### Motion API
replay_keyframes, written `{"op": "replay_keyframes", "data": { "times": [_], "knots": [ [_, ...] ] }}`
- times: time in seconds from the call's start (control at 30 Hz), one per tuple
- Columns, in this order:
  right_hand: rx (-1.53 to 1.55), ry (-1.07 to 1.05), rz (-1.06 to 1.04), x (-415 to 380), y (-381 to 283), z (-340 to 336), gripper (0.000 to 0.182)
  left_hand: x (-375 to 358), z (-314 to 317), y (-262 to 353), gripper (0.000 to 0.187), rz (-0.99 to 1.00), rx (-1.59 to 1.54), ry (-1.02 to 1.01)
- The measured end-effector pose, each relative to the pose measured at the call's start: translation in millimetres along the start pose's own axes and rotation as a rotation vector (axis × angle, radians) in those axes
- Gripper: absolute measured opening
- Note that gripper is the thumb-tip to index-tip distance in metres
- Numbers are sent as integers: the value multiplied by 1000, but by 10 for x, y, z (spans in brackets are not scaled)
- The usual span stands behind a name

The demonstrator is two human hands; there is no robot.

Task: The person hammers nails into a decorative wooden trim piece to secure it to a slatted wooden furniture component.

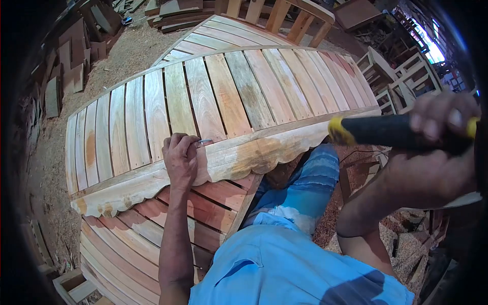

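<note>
My left hand (pixel 181 155) rests on the near edge of a slatted wooden panel (pixel 221 94), its fingers closed in a pinch. A thin, shiny, nail-like metal piece (pixel 205 141) pokes out from the fingertips beside the slat ends. Below runs a board with a scalloped lower edge (pixel 218 161), partly stained brown. Raised at the right, my right hand (pixel 443 116) is wrapped round a black-and-yellow tool handle (pixel 378 129). Its yellow end points left, above the panel's right end, apart from the wood. The tool's other end is cut off, so its kind cannot be told.
A second slatted piece (pixel 137 239) lies beneath the scalloped board, against my body. Another slatted panel (pixel 229 31) and a wooden railing (pixel 284 18) stand behind. Wooden frames (pixel 406 76) crowd the right, stacked boards (pixel 71 56) the left. Sawdust (pixel 119 71) covers the ground.
</note>
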State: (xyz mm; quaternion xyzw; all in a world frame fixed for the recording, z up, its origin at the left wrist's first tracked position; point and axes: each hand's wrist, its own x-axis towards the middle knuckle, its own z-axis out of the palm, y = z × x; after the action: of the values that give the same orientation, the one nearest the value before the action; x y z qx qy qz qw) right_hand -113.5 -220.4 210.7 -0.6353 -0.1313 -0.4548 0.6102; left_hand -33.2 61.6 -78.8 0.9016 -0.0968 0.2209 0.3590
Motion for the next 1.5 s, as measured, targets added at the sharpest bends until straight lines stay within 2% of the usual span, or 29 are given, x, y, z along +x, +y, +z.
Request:
{"op": "replay_keyframes", "data": {
  "times": [0.03,0.07,0.13,0.17,0.23,0.27,0.3,0.33,0.37,0.4,0.47,0.53,0.6,0.63,0.73,0.77,0.8,0.83,0.9,0.97,1.03,1.13,1.2,1.27,1.3,1.33,1.4,1.43,1.5],
  "knots": [
    [12,61,-66,8,-17,68,56,-2,-6,3,19,-4,-3,-3],
    [-12,12,-82,-96,86,81,45,5,-12,18,19,-7,-7,-6],
    [-214,-252,-12,-719,649,2,36,4,-20,33,17,3,-14,7],
    [-363,-472,78,-1124,974,-57,40,4,-21,31,15,18,-16,22],
    [-516,-907,311,-1810,1348,-150,61,-19,-4,14,13,25,-10,39],
    [-485,-930,383,-1960,1370,-163,74,-66,16,-40,14,30,-5,20],
    [-467,-799,234,-1906,1378,-118,74,-27,31,-74,14,30,2,33],
    [-456,-735,236,-1827,1289,-147,74,7,38,-42,11,-5,-74,91],
    [-443,-671,235,-1735,1207,-171,75,-85,9,-11,11,-1,-69,61],
    [-433,-645,389,-1563,975,-198,75,-141,-37,-20,12,10,-57,28],
    [-386,-537,472,-957,626,-154,74,14,-17,-12,13,48,-15,40],
    [-88,-368,264,-613,461,-240,69,24,-10,21,15,64,18,32],
    [122,-247,22,-307,355,-319,49,20,0,36,16,61,26,30],
    [62,-211,-16,-79,144,-298,38,15,-1,33,16,51,20,28],
    [-4,-128,-83,172,-109,-184,47,1,9,17,16,23,3,25],
    [-14,-106,-103,86,-33,-131,39,-2,14,11,16,16,-3,24],
    [-62,-111,-93,-164,167,-131,35,-5,20,19,16,11,-10,24],
    [-168,-237,-43,-535,514,-110,35,-6,16,35,16,9,-16,23],
    [-475,-633,99,-1380,1215,-190,50,-5,-19,21,16,23,-22,23],
    [-598,-971,267,-2025,1592,-259,73,-5,-2,-9,15,50,-33,34],
    [-467,-793,205,-1944,1511,-139,72,97,-20,2,16,69,-12,68],
    [-353,-661,480,-1465,878,-136,70,5,-5,-31,19,13,-55,93],
    [-110,-498,495,-958,721,-167,59,39,-4,-19,18,25,-75,83],
    [1,-285,248,-535,342,-90,43,-7,12,-13,16,40,-57,54],
    [38,-191,118,-322,153,-50,42,-11,19,-5,16,38,-48,49],
    [-25,-198,37,-66,-58,-114,43,-1,22,2,16,36,-38,48],
    [1,-365,-72,218,-163,-333,49,-9,9,17,17,31,-27,39],
    [5,-359,-109,205,-111,-321,44,-2,-1,29,18,30,-25,36],
    [-91,-386,-83,-393,368,-227,39,-20,15,23,19,26,-29,29]
  ]
}}
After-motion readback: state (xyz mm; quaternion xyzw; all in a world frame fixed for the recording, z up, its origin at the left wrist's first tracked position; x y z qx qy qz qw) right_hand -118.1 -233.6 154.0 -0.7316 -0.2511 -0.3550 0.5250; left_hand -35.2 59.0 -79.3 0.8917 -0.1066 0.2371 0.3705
